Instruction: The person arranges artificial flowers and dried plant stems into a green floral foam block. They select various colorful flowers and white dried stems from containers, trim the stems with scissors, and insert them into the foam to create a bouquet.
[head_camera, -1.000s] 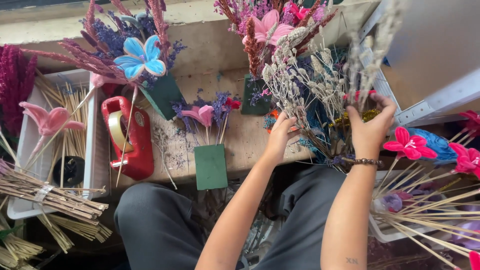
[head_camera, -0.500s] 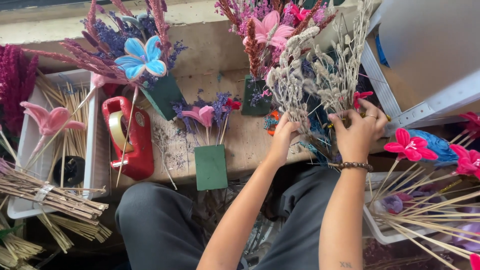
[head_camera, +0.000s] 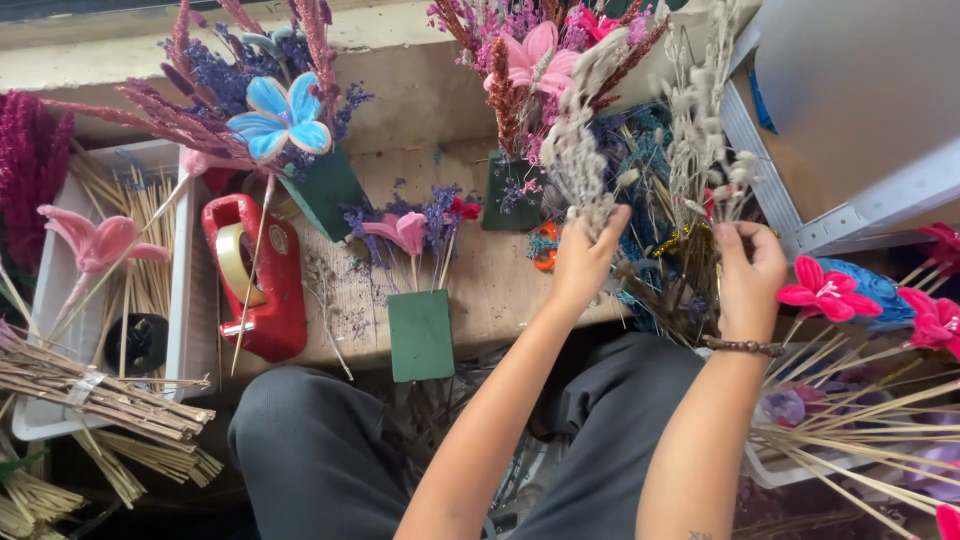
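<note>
My left hand (head_camera: 583, 258) grips a stem of pale grey dried flowers (head_camera: 578, 150) and holds it upright. My right hand (head_camera: 748, 268) pinches other stems from a bunch of grey-white dried sprigs (head_camera: 706, 110) just to the right. Both hands hover over a heap of dried blue and brown stems (head_camera: 650, 260) at the bench edge. A beaded bracelet (head_camera: 741, 347) sits on my right wrist.
A green foam block (head_camera: 420, 333) with a pink flower and purple sprigs stands at centre. A red tape dispenser (head_camera: 255, 275) and a white tray (head_camera: 185, 300) of sticks lie left. Pink fabric flowers (head_camera: 826, 290) on sticks lie right. A grey panel (head_camera: 860, 110) leans far right.
My right hand has dropped from the sprig tops and moved a little right. My left hand has risen slightly and closed on a grey stem.
</note>
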